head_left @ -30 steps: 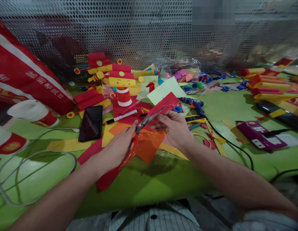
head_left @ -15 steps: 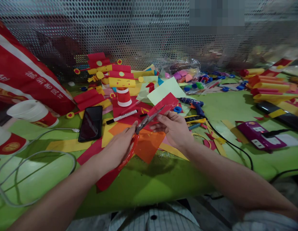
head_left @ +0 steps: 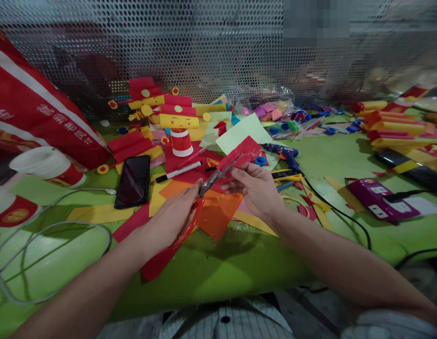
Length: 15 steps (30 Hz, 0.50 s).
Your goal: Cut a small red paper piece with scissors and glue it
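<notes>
- So in the head view, the left hand [head_left: 170,219] is sitting just left of center, its fingers wrapping around the orange handle of some scissors [head_left: 203,189].
- The blades are pointing up and to the right, overlapping a piece of red paper [head_left: 247,147] in the middle of the frame. Can't really tell how far apart they're standing.
- The right hand [head_left: 258,193] is pinching that same red paper by its lower edge, fingers closing right beside the blades.
- Orange paper [head_left: 220,219] is lying on the green desk [head_left: 232,282] below the scissors.
- A black phone [head_left: 132,182] is resting left of center, and a white marker [head_left: 185,170] is lying between it and the red paper.
- A blue glue gun [head_left: 290,155] is lying right of center.
</notes>
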{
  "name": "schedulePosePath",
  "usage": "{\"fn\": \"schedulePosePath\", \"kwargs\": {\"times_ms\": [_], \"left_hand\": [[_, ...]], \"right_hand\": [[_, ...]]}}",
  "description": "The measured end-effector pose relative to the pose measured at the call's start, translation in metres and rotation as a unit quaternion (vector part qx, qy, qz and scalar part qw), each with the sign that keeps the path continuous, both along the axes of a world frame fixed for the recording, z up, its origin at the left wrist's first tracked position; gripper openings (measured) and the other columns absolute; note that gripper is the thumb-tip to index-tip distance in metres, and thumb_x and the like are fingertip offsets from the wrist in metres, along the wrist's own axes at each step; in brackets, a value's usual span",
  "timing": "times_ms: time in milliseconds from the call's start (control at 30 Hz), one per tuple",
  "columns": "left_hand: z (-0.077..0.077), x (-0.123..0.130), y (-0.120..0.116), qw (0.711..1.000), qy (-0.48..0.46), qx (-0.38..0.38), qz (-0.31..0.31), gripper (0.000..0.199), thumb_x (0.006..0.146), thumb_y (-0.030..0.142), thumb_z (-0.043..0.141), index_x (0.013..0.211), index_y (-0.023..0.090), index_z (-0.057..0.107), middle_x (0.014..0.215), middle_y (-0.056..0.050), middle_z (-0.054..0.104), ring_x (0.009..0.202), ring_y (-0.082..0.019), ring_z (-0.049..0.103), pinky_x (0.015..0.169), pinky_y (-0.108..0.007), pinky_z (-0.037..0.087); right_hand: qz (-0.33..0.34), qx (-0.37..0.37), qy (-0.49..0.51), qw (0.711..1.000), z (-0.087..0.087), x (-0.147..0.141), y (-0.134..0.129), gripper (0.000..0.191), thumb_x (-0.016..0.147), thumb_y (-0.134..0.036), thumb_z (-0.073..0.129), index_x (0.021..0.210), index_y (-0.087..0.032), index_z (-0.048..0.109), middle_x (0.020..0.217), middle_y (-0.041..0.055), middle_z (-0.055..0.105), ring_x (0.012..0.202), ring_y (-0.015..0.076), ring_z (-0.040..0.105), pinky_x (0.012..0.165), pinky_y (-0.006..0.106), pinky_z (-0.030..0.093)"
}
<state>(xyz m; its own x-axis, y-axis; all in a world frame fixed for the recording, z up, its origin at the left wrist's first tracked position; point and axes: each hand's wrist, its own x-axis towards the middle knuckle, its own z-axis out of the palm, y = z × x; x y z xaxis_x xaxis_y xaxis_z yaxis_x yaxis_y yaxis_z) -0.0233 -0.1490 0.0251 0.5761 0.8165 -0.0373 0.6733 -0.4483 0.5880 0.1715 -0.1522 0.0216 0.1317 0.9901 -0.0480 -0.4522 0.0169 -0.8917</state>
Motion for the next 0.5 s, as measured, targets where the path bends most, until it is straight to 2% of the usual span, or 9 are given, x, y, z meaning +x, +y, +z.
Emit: {"fn": "schedulePosePath", "kwargs": {"times_ms": [233, 500], "left_hand": [[0.0009, 0.0042, -0.0008, 1.0, 0.003, -0.001, 0.016, 0.047, 0.085, 0.029, 0.034, 0.13, 0.025, 0.042, 0.114, -0.005, 0.063, 0.105, -0.026, 0.057, 0.087, -0.039, 0.047], [0.0072, 0.003, -0.0009, 1.0, 0.017, 0.005, -0.005, 0.046, 0.084, 0.026, 0.036, 0.13, 0.023, 0.043, 0.115, -0.007, 0.063, 0.103, -0.026, 0.058, 0.089, -0.04, 0.046]], "right_hand": [[0.002, 0.008, -0.014, 1.0, 0.0003, 0.0007, -0.0005, 0.026, 0.054, -0.035, 0.075, 0.063, -0.019, 0.057, 0.051, -0.0062, 0.059, 0.04, 0.0112, 0.059, 0.041, 0.022, 0.05], [-0.004, 0.002, -0.007, 1.0, 0.0002, 0.0009, -0.0005, 0.025, 0.054, -0.034, 0.075, 0.063, -0.019, 0.057, 0.054, -0.0044, 0.063, 0.041, 0.0114, 0.059, 0.043, 0.024, 0.051]]}}
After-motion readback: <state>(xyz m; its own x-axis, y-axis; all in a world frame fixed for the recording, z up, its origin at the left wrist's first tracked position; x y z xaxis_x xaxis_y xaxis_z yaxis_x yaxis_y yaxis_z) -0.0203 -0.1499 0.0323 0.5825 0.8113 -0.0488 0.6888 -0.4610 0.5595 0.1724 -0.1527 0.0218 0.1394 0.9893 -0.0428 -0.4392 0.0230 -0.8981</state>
